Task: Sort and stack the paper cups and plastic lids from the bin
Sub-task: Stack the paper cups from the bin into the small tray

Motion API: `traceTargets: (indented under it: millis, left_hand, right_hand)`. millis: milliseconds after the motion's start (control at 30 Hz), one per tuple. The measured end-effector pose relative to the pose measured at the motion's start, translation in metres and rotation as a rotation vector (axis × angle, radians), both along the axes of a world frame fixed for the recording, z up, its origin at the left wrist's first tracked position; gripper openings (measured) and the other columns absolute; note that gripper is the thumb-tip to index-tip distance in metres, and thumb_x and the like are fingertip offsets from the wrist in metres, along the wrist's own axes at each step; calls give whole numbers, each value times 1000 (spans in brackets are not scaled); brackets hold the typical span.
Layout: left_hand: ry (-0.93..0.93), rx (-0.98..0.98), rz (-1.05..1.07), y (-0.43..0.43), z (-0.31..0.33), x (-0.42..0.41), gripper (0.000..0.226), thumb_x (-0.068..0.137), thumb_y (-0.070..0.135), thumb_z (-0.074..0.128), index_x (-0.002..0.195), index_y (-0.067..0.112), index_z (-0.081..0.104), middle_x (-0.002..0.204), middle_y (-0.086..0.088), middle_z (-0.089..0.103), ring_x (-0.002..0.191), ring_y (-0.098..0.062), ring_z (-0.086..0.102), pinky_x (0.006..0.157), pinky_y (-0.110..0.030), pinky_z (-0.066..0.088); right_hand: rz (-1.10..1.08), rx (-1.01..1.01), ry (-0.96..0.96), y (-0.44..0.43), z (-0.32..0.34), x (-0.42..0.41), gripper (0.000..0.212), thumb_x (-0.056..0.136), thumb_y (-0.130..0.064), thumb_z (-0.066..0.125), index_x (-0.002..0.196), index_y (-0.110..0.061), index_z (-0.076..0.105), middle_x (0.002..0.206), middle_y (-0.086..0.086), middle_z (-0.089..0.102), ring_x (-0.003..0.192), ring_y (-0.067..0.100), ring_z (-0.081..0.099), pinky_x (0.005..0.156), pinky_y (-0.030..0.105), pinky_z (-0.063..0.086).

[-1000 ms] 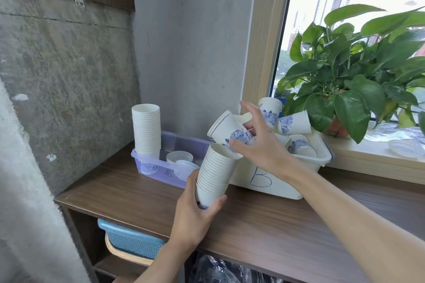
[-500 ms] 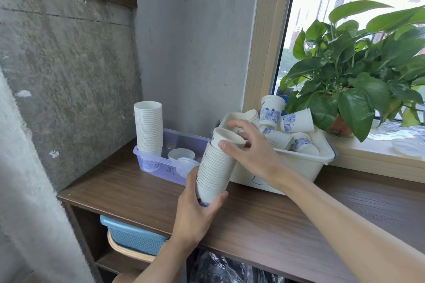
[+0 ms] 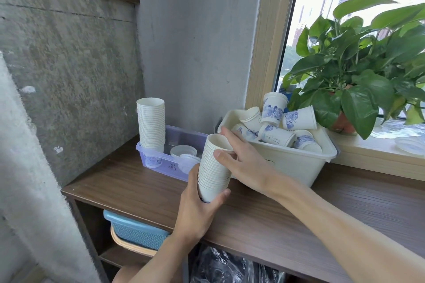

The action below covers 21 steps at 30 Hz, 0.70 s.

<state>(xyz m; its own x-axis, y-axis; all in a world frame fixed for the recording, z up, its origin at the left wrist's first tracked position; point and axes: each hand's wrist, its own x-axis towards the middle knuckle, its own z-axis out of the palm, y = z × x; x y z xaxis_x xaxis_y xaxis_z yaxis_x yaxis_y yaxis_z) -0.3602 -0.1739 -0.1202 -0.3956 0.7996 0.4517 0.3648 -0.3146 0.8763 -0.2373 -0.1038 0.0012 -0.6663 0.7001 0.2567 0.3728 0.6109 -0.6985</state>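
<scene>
The left hand (image 3: 197, 211) grips the bottom of a nested stack of white paper cups (image 3: 213, 167), thumb on the left side and fingers wrapped round the right. It holds the stack tilted slightly, above the front of the dark wooden countertop (image 3: 138, 190). The right hand (image 3: 243, 163) reaches in from the right with its fingers nearly straight. Its thumb rests against the near side of the stack just under the rim, and the fingers stretch past the far side of the rim; whether they touch the cup there cannot be told. Just behind that hand stands the cream plastic bin (image 3: 294, 163), holding a jumble of loose blue-flowered paper cups (image 3: 276, 135), most on their sides and one upright at the back. To the left, a translucent lavender tray (image 3: 170, 165) sits on the countertop against the concrete wall. A tall upright stack of cups (image 3: 151, 122) stands in its left end and a few round white plastic lids (image 3: 184, 151) lie beside that stack. A leafy potted plant (image 3: 358, 71) stands on the window sill behind the bin, with clear plastic lids (image 3: 409, 145) lying on the sill to its right. On the shelf under the countertop sits a blue basket (image 3: 135, 230), and a crumpled black plastic bag (image 3: 225, 266) shows lower right of it.
</scene>
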Motion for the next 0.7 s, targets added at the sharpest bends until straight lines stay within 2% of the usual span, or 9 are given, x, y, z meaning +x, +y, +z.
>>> traceTargets:
  millis: [133, 233, 300, 333, 400, 500, 567, 633, 700]
  left_hand:
    - [-6, 6, -12, -1, -1, 0, 66, 78, 35, 84, 129, 44, 44, 104, 10, 70, 81, -15, 68, 74, -36, 57]
    - [-22, 11, -36, -3, 4, 2, 67, 79, 31, 84, 130, 42, 44, 106, 14, 70, 86, -10, 67, 76, -28, 54]
    - [-26, 14, -59, -6, 12, 2, 66, 80, 24, 84, 129, 42, 43, 110, 21, 69, 94, -3, 67, 79, -20, 52]
    - [-19, 17, -73, -6, 16, 1, 66, 81, 19, 83, 128, 41, 43, 111, 24, 68, 97, -1, 66, 80, -18, 52]
    - [-3, 37, -94, -4, 26, -3, 63, 82, 11, 81, 124, 41, 45, 109, 22, 69, 94, 0, 67, 77, -20, 52]
    - [12, 78, -90, 0, 41, -16, 63, 81, 10, 81, 119, 48, 48, 110, 16, 66, 98, -8, 68, 78, -30, 55]
    - [30, 88, -112, 2, 49, -25, 64, 82, 14, 81, 120, 52, 47, 112, 19, 64, 98, -11, 68, 79, -32, 57]
    - [35, 76, -152, 3, 55, -33, 63, 82, 20, 81, 128, 44, 44, 114, 13, 66, 97, -13, 68, 77, -33, 56]
    - [67, 40, -192, 3, 59, -44, 64, 84, 20, 79, 135, 31, 42, 119, 10, 65, 105, -9, 66, 83, -26, 55]
  right_hand:
    - [-4, 38, -10, -4, 2, 3, 66, 94, -40, 53, 152, -26, 22, 153, -16, 26, 137, 2, 29, 114, 31, 27]
    - [-35, 40, 76, -9, -6, 6, 66, 88, -35, 64, 144, -34, 30, 144, -16, 32, 126, -8, 34, 104, 20, 32]
    - [-51, 6, 168, -14, -13, 7, 69, 81, -31, 73, 135, -42, 32, 136, -15, 36, 122, -7, 37, 95, 15, 37]
    - [-53, -14, 216, -16, -16, 7, 72, 77, -29, 76, 131, -45, 32, 134, -15, 38, 123, -1, 39, 95, 19, 42]
    - [-47, -39, 292, -19, -17, 3, 86, 70, -27, 81, 132, -51, 27, 133, -15, 44, 123, 9, 46, 97, 36, 49]
    - [-27, -56, 367, -19, -11, -7, 104, 66, -22, 84, 136, -57, 17, 134, -21, 44, 122, 13, 51, 96, 43, 51]
    - [-27, -27, 386, -17, -6, -14, 107, 67, -20, 85, 137, -57, 13, 130, -29, 42, 120, 10, 52, 94, 40, 52]
    - [-29, -7, 395, -16, -2, -21, 107, 68, -18, 85, 136, -57, 13, 127, -26, 44, 112, 5, 54, 79, 29, 57]
    - [-40, 1, 411, -14, 2, -29, 104, 69, -15, 85, 136, -54, 16, 125, -19, 46, 105, 3, 56, 65, 20, 56]
